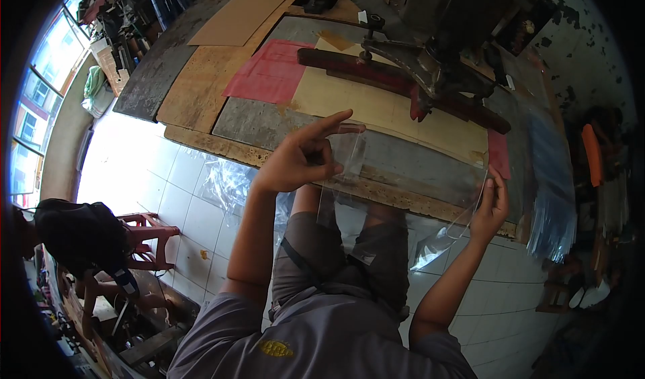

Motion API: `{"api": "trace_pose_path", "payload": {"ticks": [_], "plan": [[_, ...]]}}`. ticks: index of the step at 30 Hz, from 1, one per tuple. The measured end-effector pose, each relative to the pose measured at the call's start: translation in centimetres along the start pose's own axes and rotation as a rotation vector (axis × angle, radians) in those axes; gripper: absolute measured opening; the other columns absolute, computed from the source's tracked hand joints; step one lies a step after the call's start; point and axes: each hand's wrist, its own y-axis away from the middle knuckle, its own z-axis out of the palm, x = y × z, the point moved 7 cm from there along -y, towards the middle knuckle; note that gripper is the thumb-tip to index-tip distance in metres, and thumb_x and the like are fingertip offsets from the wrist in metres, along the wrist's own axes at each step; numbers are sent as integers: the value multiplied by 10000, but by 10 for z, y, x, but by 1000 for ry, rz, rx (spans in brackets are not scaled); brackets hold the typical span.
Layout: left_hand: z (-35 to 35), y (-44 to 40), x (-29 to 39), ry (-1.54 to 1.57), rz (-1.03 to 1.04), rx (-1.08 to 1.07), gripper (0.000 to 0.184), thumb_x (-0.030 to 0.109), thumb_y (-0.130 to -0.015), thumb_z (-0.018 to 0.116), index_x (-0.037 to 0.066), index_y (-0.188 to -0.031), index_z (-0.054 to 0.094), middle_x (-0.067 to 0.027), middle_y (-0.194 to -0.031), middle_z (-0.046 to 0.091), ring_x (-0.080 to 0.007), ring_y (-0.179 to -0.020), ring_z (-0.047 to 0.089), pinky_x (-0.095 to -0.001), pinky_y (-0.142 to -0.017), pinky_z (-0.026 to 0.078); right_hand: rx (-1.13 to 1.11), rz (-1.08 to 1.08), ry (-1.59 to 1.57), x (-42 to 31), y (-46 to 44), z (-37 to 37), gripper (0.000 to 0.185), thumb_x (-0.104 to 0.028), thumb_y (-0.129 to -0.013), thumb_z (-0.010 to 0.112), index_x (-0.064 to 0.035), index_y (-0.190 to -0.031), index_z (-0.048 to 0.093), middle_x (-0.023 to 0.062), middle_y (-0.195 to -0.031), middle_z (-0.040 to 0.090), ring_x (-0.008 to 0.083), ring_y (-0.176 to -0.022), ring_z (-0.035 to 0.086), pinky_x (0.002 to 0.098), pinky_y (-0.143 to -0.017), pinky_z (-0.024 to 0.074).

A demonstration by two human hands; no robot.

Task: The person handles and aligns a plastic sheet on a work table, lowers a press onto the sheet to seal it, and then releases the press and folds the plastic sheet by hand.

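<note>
A clear plastic sheet (pixel 403 184) stretches between my two hands over the table's front edge. My left hand (pixel 306 152) has its thumb and a finger closed on the sheet's left end, with the other fingers stretched out. At the sheet's right end, my right hand (pixel 492 204) pinches the edge. Beyond the hands, a cream sheet (pixel 390 114) lies between a red sheet (pixel 269 71) and another red piece (pixel 498 154) on the grey work surface (pixel 248 120). A dark bar (pixel 376 73) on a metal press stands over the cream sheet.
Brown cardboard (pixel 242 13) lies at the back left. Stacked clear plastic (pixel 552 184) hangs at the table's right side. Crumpled plastic (pixel 232 187) is below the front edge. At the lower left, another person (pixel 80 238) is near a red stool (pixel 149 238).
</note>
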Motion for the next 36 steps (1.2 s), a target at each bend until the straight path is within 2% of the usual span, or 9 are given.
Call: {"api": "trace_pose_path", "payload": {"ticks": [6,15,18,24,27,30,31,34,36], "plan": [[1,0,6,-138,12,10,1060,-66,-680,811,123,-1627,374,-81,-1423,648,-80,-781,590,-255,-781,532,-13,45,-31,2,0,-1,275,-208,-1077,603,-58,-1277,716,-42,-882,599,35,-776,538,199,-671,425],[4,0,10,-261,-27,31,1026,-72,-705,771,123,-1628,366,-59,-1420,648,-83,-774,596,-263,-745,529,-21,120,-63,11,0,-1,280,-224,-1074,608,-67,-1278,717,-39,-879,602,31,-770,536,195,-666,423],[5,-1,11,-191,19,34,981,-74,-756,744,110,-1635,351,-88,-1189,704,-34,-730,552,-219,-703,472,-25,135,-65,8,0,-1,278,-228,-1073,608,-76,-1277,719,-34,-874,606,29,-761,534,195,-655,424],[-1,0,-2,-16,32,125,738,-41,-845,720,57,-1540,492,-53,-1098,706,-39,-721,560,-217,-712,468,-19,92,-43,6,-2,-1,285,-242,-1072,612,-73,-1277,716,-26,-880,622,29,-738,532,196,-651,426],[-13,7,17,-376,320,316,483,64,-918,689,-3,-1390,608,-31,-1028,681,-70,-698,560,-236,-696,459,-24,85,-49,14,-1,-1,294,-253,-1071,616,-65,-1275,713,-21,-913,648,39,-755,549,206,-676,439],[15,49,52,283,343,199,492,289,-949,698,-75,-1276,641,-32,-850,629,-85,-647,543,-254,-672,444,-22,83,-40,26,-5,-5,281,-230,-1073,609,-64,-1273,716,-8,-959,678,58,-826,586,222,-733,466],[39,65,73,583,388,-70,704,490,-959,649,-154,-1243,615,-68,-791,631,-97,-608,553,-253,-628,456,-23,103,-38,26,-4,-5,283,-232,-1073,610,-61,-1273,715,-7,-977,686,62,-837,593,226,-743,470],[70,95,166,2049,875,-48,735,572,-974,608,-145,-1134,598,-49,-729,627,-111,-501,547,-263,-463,396,-28,101,-8,31,-7,-6,287,-238,-1073,614,-60,-1274,715,-8,-1010,696,67,-851,604,229,-752,476],[111,104,217,1748,757,-464,693,542,-967,622,-134,-1120,597,-50,-735,629,-111,-514,553,-263,-471,402,-41,93,-27,27,-1,-3,288,-243,-1073,616,-63,-1274,718,-10,-1030,700,67,-857,610,228,-754,478]]}}
